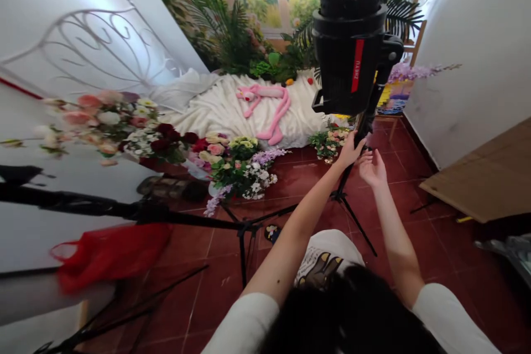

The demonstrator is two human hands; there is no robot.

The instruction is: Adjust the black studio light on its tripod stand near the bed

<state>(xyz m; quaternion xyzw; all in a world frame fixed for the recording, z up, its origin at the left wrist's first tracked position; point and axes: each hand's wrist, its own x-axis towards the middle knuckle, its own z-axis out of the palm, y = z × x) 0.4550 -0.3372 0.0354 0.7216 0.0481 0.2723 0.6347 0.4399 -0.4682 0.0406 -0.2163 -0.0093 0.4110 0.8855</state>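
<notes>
A black studio light (344, 50) with a red label is mounted at the top of a black light stand (343, 180). My left hand (350, 152) is wrapped around the stand's pole just below the light. Close beside it, on the right of the pole, is my right hand (373, 170), palm turned up. Its fingers are half bent and apart from the thumb, with nothing visible between them. Whether its fingertips touch the pole I cannot tell. The stand's legs spread on the red tiled floor (398, 215).
Another black stand (186, 219) stretches across the left, beside a red bag (116, 254). Artificial flowers (236, 166) stand before a bed with a white furry cover (211, 105) and a pink plush toy (269, 91). Cardboard (485, 177) leans at right.
</notes>
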